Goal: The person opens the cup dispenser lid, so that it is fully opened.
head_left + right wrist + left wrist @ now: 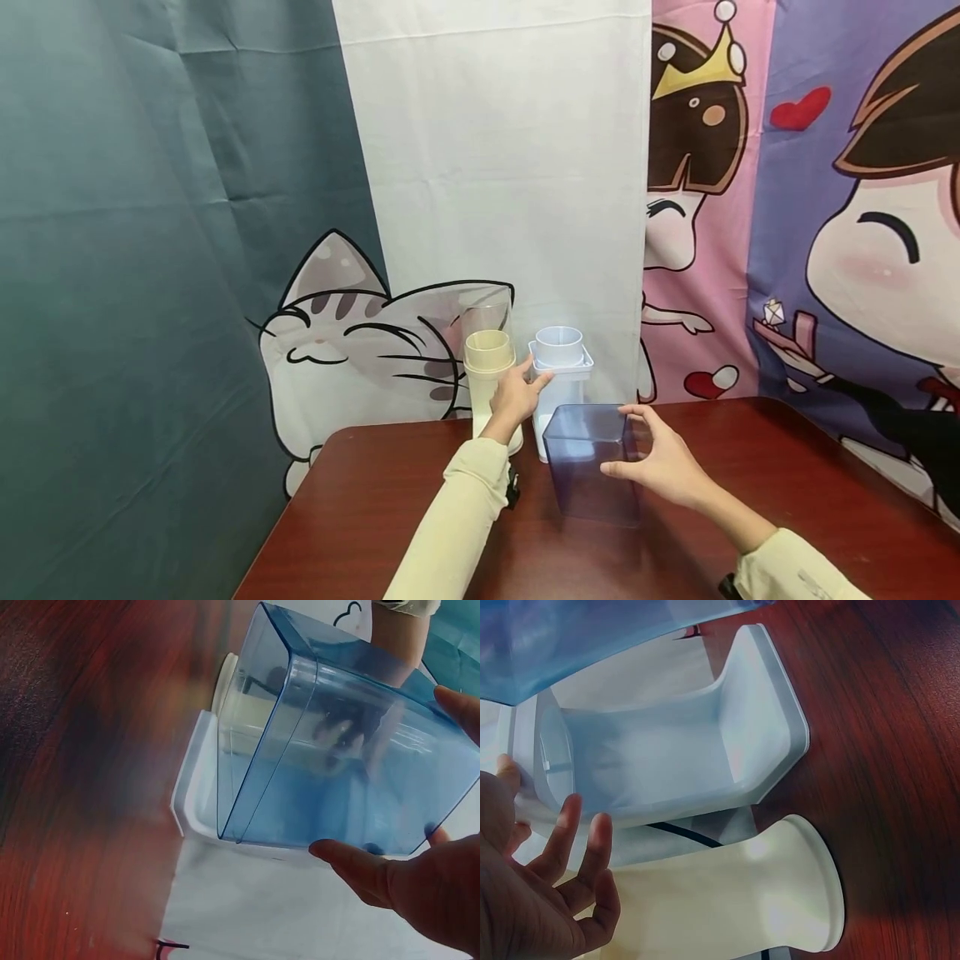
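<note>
My right hand [660, 458] holds a see-through blue square container [588, 487] by its side, thumb and fingers spread across it. The container is tilted in front of a pale blue dispenser stand [560, 387] with a round collar on top. At that stand's top left corner is my left hand [516, 396], thumb and index finger at the rim and the other fingers loosely bent, as the left wrist view shows. A cream dispenser stand [727, 892] stands to the left, below the left hand's bent fingers in that view. A clear cylinder [486, 310] rises above the cream collar.
Both stands are near the back edge of a dark red wooden table [360, 500]. Behind it hangs a curtain [495, 167] printed with a cartoon cat and figures. Dark bands [513, 487] show at the sleeve cuffs.
</note>
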A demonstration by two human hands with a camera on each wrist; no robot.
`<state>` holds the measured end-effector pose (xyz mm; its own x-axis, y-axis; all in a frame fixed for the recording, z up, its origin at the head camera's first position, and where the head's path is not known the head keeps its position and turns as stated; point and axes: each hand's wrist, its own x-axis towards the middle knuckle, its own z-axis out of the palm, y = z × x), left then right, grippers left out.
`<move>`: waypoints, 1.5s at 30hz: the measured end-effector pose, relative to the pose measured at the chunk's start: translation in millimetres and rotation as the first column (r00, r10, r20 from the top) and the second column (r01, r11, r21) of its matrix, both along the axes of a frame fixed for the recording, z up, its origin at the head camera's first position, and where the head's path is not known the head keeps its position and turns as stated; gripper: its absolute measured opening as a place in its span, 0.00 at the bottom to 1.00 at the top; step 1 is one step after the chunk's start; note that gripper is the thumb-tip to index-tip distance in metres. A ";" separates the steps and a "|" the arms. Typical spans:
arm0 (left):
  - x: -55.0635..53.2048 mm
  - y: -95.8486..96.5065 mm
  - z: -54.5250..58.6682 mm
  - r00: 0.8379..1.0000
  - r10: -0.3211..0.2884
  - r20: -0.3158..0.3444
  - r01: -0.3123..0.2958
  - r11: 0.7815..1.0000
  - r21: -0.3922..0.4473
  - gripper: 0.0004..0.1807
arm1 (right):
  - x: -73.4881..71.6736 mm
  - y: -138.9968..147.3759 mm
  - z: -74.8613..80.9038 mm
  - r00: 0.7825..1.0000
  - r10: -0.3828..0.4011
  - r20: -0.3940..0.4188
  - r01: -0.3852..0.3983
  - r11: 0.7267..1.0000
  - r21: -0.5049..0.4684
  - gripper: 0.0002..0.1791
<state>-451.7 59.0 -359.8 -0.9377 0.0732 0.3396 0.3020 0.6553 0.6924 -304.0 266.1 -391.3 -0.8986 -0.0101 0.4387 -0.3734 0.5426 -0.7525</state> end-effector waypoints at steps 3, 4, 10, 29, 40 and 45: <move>0.8 0.5 -0.1 1.000 0.007 0.007 -0.007 1.000 -0.009 0.34 | -2.0 -0.7 -3.2 1.000 0.005 -0.001 -0.005 1.000 0.000 0.47; 1.0 0.6 0.2 1.000 0.009 0.009 -0.009 1.000 -0.011 0.34 | -2.8 -0.8 -3.8 1.000 0.001 -0.002 -0.001 1.000 0.005 0.46; -0.7 -1.4 2.0 1.000 -0.012 0.022 0.013 1.000 -0.012 0.34 | -8.0 -0.6 -6.9 1.000 -0.022 -0.014 0.023 0.999 0.036 0.46; 15.3 -24.9 -9.9 0.949 -0.316 0.009 0.314 0.947 0.071 0.38 | -14.5 -0.8 -14.3 1.000 0.002 -0.018 -0.001 0.999 0.048 0.45; 37.8 -52.5 -25.8 0.924 -0.373 -0.081 0.381 0.910 0.163 0.24 | -22.6 9.6 -19.0 0.999 0.033 -0.013 -0.032 0.999 0.043 0.46; 49.6 -63.7 -29.0 0.905 -0.423 -0.050 0.423 0.879 0.218 0.21 | -25.2 12.4 -20.2 0.999 0.049 -0.015 -0.048 0.998 0.046 0.46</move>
